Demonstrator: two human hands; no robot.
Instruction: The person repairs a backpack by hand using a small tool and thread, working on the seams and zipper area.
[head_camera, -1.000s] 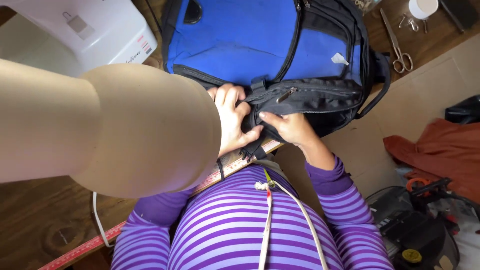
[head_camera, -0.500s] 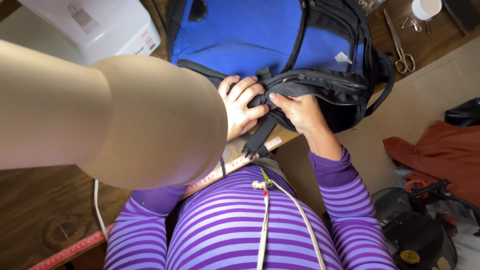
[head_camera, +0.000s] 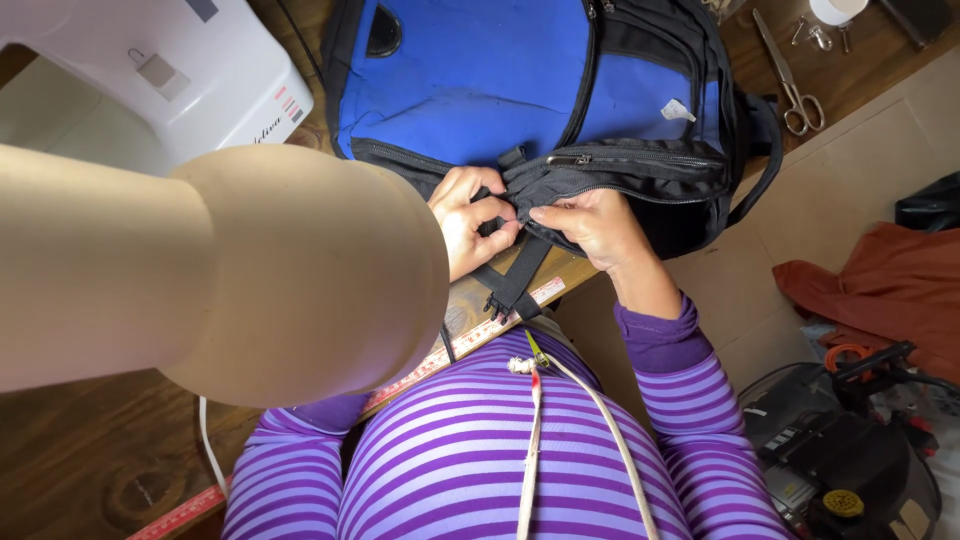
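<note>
A blue and black backpack (head_camera: 480, 90) lies on the wooden table in front of me. My left hand (head_camera: 470, 220) pinches the black fabric and strap at the backpack's lower edge. My right hand (head_camera: 590, 225) grips the same black bottom edge just to the right, under a zipped pocket. A black strap with a buckle (head_camera: 515, 285) hangs from between my hands over the table edge. A large beige rounded object (head_camera: 200, 270) close to the camera hides my left arm and much of the table.
A white sewing machine (head_camera: 170, 70) stands at the back left. Scissors (head_camera: 790, 80) and small metal parts lie at the back right. A measuring tape (head_camera: 470, 345) runs along the table edge. Orange cloth (head_camera: 880, 290) and dark tools (head_camera: 850, 440) lie on the floor at the right.
Both hands have shifted up and right along the backpack's bottom edge and now pinch the black fabric closer together. The view has tilted slightly, showing more of the backpack.
</note>
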